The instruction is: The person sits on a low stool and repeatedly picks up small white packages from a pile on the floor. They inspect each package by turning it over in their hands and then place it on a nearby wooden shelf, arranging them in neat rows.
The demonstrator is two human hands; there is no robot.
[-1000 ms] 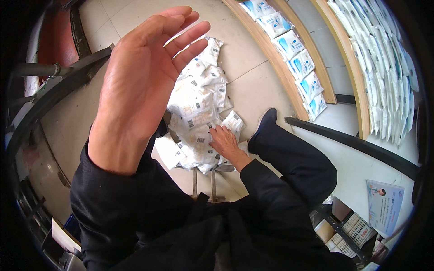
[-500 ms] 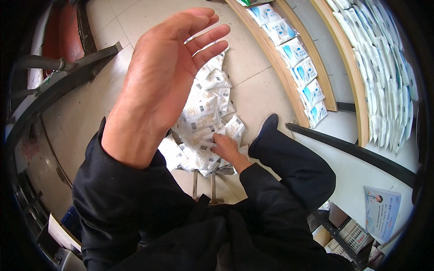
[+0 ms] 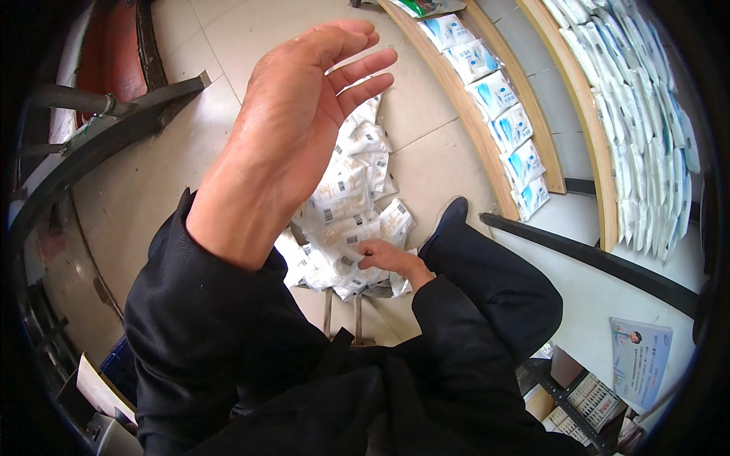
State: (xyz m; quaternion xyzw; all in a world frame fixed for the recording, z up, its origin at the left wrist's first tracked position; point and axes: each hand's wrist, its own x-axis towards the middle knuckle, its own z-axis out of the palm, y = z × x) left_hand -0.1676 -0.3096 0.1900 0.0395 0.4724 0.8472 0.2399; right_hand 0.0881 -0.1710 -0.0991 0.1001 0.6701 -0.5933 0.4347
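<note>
My left hand (image 3: 296, 114) is raised high in front of the head, palm turned to the right, with its fingers loosely bent and apart. Nothing is in it. Below and partly behind it lies a heap of white plastic packets (image 3: 342, 201), printed in pale tan with dark barcode patches. My right hand (image 3: 391, 260) is low over the right side of this heap. Two of its fingertips point left at a packet and stand apart, with nothing visible between them; its other fingers are folded under and partly hidden.
Blue-and-white packets (image 3: 493, 93) line a curved wooden rail at the right. Beyond it, stacked white packets (image 3: 639, 129) stand behind another wooden rail (image 3: 589, 129). A dark metal bar (image 3: 593, 254) edges the white surface at right. At left is a dark metal frame (image 3: 152, 106).
My right hand has drawn slightly down and right, away from the packet it was touching. My left hand has shifted a little right and down, still raised.
</note>
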